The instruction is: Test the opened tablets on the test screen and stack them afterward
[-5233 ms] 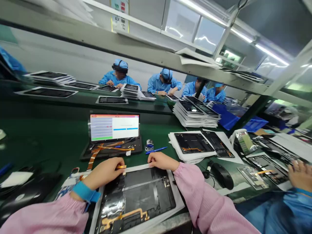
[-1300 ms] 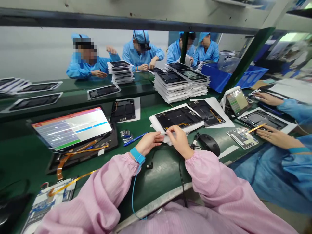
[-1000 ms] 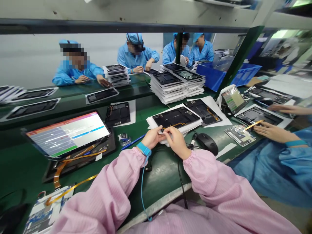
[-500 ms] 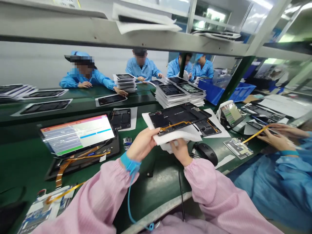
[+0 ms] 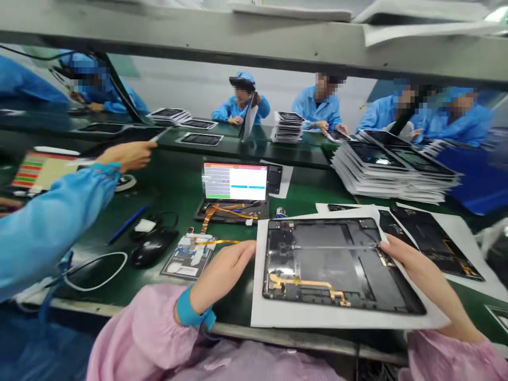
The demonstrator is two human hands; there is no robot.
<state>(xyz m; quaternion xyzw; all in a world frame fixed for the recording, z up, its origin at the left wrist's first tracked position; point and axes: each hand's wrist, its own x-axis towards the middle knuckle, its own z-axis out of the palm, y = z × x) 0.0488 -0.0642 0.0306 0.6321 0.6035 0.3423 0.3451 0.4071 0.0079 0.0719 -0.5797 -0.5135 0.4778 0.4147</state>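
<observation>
An opened tablet housing point(image 5: 325, 264), black with an orange flex cable along its lower left, lies on a white sheet point(image 5: 260, 312) in front of me. My right hand point(image 5: 413, 267) is closed on the right side of both, thumb on top near the upper right corner and the other fingers hidden underneath. At the left edge of the sheet is my left hand point(image 5: 224, 272), closed against it, its fingertips hidden by the sheet. A blue band circles my left wrist. Just left of that hand, a circuit board point(image 5: 190, 256) on a dark plate connects by orange ribbon to a lit screen point(image 5: 235, 181).
More tablet housings point(image 5: 436, 241) on white sheets lie at right, beside a tall stack of them point(image 5: 392, 164). A co-worker's arm point(image 5: 79, 196) reaches in from the left above a black mouse point(image 5: 153, 246) and white cable. Overhead runs a shelf beam point(image 5: 254, 39); people in blue sit opposite.
My view has swung left. The tablet housing and its sheet have come closer and lie flatter, facing me. My right hand has moved from underneath to their right edge. A co-worker's arm now shows at left.
</observation>
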